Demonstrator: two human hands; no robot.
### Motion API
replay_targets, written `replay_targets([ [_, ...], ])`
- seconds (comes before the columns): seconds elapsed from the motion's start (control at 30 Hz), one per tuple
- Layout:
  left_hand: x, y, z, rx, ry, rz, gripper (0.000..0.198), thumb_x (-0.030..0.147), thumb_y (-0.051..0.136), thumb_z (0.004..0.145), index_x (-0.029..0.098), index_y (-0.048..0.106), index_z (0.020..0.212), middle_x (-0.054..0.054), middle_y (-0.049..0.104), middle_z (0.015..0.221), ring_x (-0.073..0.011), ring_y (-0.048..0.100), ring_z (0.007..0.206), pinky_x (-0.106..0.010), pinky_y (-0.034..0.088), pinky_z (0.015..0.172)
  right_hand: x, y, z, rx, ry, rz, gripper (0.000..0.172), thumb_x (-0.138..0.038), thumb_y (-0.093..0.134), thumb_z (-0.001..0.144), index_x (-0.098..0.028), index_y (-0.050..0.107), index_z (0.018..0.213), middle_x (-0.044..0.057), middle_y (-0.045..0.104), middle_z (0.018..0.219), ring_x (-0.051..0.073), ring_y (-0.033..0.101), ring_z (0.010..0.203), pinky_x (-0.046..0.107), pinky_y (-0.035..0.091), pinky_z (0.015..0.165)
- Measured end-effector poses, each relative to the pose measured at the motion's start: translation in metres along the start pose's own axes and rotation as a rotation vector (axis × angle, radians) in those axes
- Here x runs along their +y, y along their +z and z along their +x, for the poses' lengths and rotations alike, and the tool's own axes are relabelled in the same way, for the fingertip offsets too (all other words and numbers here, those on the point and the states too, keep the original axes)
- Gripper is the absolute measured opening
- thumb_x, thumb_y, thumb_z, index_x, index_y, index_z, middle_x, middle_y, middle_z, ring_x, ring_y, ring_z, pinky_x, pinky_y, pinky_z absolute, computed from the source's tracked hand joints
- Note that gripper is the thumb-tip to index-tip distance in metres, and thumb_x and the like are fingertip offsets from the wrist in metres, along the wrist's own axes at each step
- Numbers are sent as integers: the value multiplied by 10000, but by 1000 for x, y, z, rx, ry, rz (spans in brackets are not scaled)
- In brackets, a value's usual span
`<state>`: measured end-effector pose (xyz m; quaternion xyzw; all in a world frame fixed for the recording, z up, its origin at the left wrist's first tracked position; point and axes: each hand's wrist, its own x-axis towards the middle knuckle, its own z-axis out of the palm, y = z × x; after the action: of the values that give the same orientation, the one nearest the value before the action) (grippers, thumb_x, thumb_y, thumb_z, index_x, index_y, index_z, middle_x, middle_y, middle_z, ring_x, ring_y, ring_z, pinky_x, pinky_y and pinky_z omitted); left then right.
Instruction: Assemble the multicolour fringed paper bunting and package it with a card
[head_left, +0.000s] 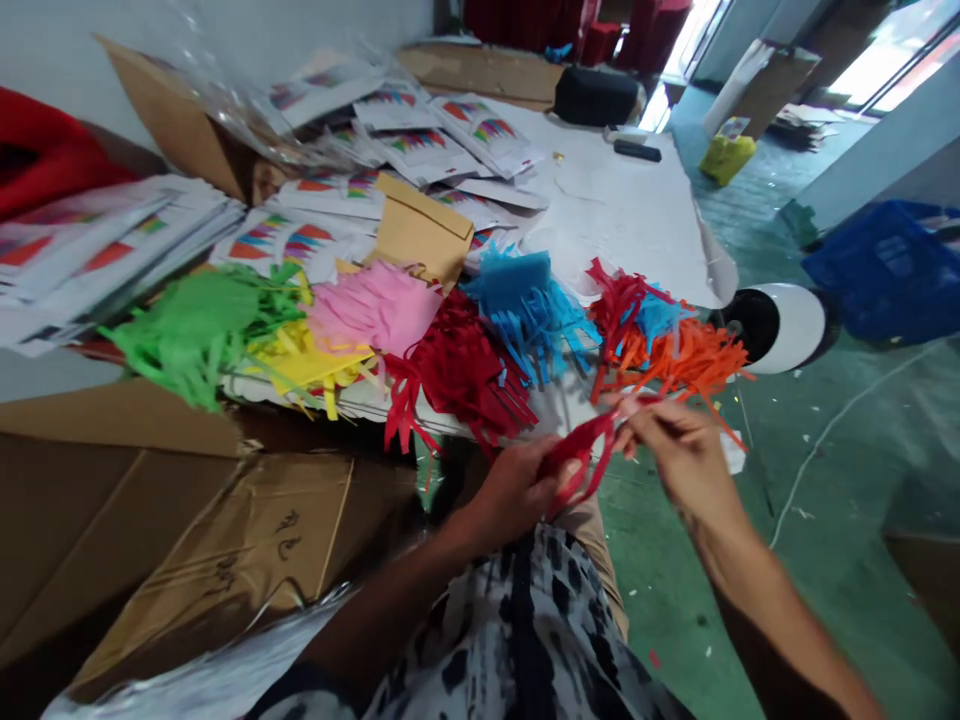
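My left hand point(529, 485) is closed on a red paper tassel point(577, 460) in front of my lap. To its right, the fingers of my right hand point(667, 435) pinch the other end of the same tassel, so its strips stretch between both hands. Beyond them along the table edge lie heaps of fringed paper: green point(199, 325), yellow point(307, 355), pink point(375, 305), dark red point(472, 365), blue point(529, 300) and orange point(686, 350). A smaller red fringe point(619, 300) overlaps the orange heap.
Printed white packets point(420, 140) and a brown envelope point(424, 230) cover the left of the white table point(622, 215). A black case point(596, 97) sits at the back. Cardboard boxes point(247, 540) stand at lower left. At right are a white-and-black round object point(787, 328) and a blue bag point(889, 270).
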<state>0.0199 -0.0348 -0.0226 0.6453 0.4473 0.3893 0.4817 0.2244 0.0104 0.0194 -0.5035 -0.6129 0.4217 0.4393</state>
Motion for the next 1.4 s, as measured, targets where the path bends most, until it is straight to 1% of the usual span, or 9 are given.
replay_targets([
  [0.07,-9,-8,-2,93,53,109,222,337,621,991,167,747,1058,-80,757,999,-213,673,914,-318,509,837,-3,-15,32,243,-107,-58,246,-443,710,957,-239,802,854,72,798,971,158,662,625,343,570,626],
  [0.13,-18,-20,-5,173,134,185,231,324,659,982,192,747,1150,-99,763,1148,-239,675,1085,-366,494,983,-7,-32,66,577,-431,-249,274,-440,655,992,-220,813,1036,107,793,1066,200,729,794,399,589,760],
  [0.23,-26,-48,-11,283,213,256,152,304,655,996,230,777,1048,-71,784,1066,-211,687,1042,-351,509,954,-9,-49,108,723,-831,-675,383,-389,543,1047,-195,722,1325,135,767,1209,254,706,1170,469,532,988],
  [0.33,-28,-84,-17,421,231,384,139,288,655,996,238,779,960,-55,782,982,-203,689,982,-349,514,923,4,-48,131,526,-743,-1009,432,-259,512,1037,-174,645,1440,169,678,1416,218,613,1351,394,474,1086],
  [0.47,-33,-142,-13,602,242,678,162,282,636,998,230,775,931,-61,783,978,-226,680,967,-393,480,976,43,-31,139,177,-589,-1080,546,-191,596,932,-147,619,1476,176,615,1509,251,615,1349,365,496,1023],
  [0.6,-42,-184,8,648,184,944,202,328,596,1011,220,763,977,-83,775,1011,-270,655,1020,-422,454,957,63,-18,127,110,-506,-1218,511,-212,637,856,-194,708,1361,118,620,1519,338,647,1252,484,453,978],
  [0.93,-42,-179,77,610,-155,1354,253,385,663,927,173,698,1060,-173,713,1109,-374,579,1105,-502,385,895,3,46,109,-5,-669,-1181,324,-231,573,955,-187,784,1197,113,714,1377,331,663,1122,444,438,853],
  [1.17,-45,-188,59,678,-100,1310,153,249,565,975,203,711,975,-129,734,1005,-326,633,1029,-458,382,874,-10,136,140,-170,-616,-920,310,-170,532,986,-227,814,1101,79,790,1178,264,676,1070,387,437,916],
  [1.4,-49,-198,46,787,27,1165,106,224,610,972,220,713,995,-77,761,988,-249,702,884,-346,443,755,-19,216,174,-328,-370,-717,292,-280,535,1016,-182,799,938,91,790,976,219,698,905,291,426,766],
])
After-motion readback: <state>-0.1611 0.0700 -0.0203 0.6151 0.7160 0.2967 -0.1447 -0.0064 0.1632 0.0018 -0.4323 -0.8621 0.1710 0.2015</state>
